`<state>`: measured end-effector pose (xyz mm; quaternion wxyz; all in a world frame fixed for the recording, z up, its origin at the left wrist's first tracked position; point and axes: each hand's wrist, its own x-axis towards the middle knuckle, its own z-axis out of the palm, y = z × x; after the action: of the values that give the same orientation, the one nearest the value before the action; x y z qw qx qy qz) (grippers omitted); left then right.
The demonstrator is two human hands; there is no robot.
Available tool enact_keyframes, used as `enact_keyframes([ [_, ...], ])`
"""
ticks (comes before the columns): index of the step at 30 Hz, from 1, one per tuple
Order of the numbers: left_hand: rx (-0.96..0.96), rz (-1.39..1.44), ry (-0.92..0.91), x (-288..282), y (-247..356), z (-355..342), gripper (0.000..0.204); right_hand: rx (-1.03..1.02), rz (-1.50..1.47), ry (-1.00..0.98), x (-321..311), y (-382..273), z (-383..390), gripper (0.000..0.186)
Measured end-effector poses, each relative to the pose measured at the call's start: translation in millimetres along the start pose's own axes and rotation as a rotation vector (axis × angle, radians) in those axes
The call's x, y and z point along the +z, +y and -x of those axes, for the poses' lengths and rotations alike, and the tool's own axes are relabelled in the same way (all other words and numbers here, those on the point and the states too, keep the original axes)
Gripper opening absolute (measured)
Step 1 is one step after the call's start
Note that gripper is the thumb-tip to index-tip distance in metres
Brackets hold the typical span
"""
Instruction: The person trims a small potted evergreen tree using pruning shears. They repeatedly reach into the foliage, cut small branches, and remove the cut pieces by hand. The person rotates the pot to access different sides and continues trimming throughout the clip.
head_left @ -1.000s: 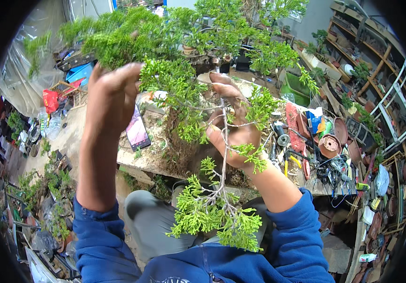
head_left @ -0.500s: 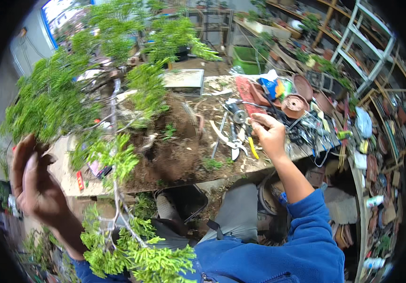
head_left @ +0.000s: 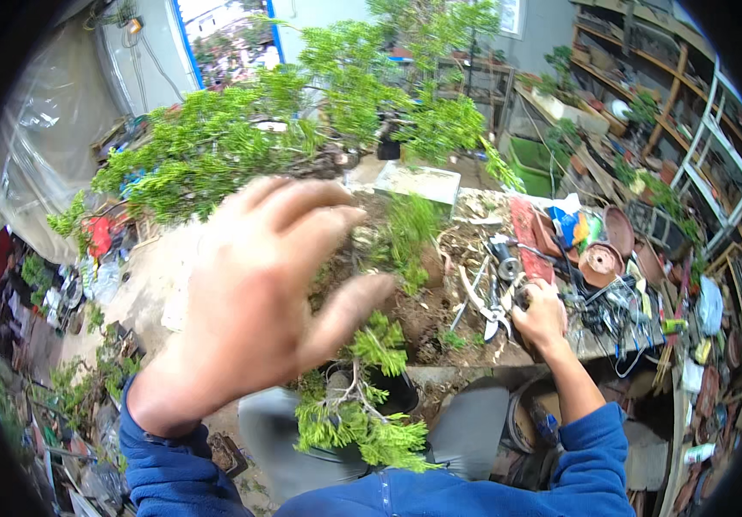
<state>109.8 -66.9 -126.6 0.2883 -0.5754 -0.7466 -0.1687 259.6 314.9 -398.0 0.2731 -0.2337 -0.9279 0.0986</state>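
Note:
A bushy green conifer [head_left: 190,146] rises from the workbench, and one of its branches hangs down at the front edge. In front of its trunk, close to the camera, my left hand [head_left: 255,289] is open, blurred, its fingers spread and holding nothing. Among the tools on the right, my right hand [head_left: 543,317] has its fingers curled in; what they close on is hidden. Just left of it lie pruning shears [head_left: 493,324] with pale handles. A dark metal can-shaped piece [head_left: 505,258] sits beyond them.
Terracotta pots [head_left: 602,262], wires and loose tools crowd the bench's right end. Soil and wood chips cover its middle. A pale tray [head_left: 418,179] stands at the back, near a green tub [head_left: 533,164]. A metal ladder [head_left: 716,146] leans at the right by the shelves.
My left hand has moved from the far left to in front of the trunk. My right hand has come down onto the tools beside the shears. The view has shifted left.

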Motion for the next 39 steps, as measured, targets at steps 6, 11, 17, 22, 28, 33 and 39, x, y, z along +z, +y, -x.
enact_keyframes([
  [6, -0.036, 0.045, 0.149, 29.1, 6.9, 18.1, 0.047, 0.102, -0.403, 0.176, -2.0, 15.9, -12.6, 0.017],
  [11, -0.039, -0.076, 0.153, 22.1, 1.7, 14.6, 0.057, 0.760, -1.621, 0.241, -48.5, 22.2, -61.6, 0.025],
  [17, -0.092, -0.270, 0.106, 7.7, -10.5, 5.7, 0.078, 0.632, -1.925, -0.329, -109.4, -45.4, -63.7, 0.042],
  [22, -0.138, -0.247, 0.021, 18.9, -6.4, 10.3, 0.078, -0.144, -1.311, -0.182, -187.6, -127.1, -81.2, 0.080],
  [28, -0.168, -0.215, 0.117, 27.1, -1.4, 14.1, 0.078, -0.682, -0.463, 0.070, -246.4, -230.7, -120.2, 0.074],
  [33, -0.236, -0.053, 0.120, 26.4, -10.1, 15.2, 0.090, -1.101, -0.060, 0.184, -225.8, -285.6, -148.7, 0.064],
  [39, -0.408, 0.288, -0.109, 5.4, -39.1, 2.4, 0.116, -1.161, -0.019, -0.050, -205.2, -286.2, -146.0, 0.060],
])
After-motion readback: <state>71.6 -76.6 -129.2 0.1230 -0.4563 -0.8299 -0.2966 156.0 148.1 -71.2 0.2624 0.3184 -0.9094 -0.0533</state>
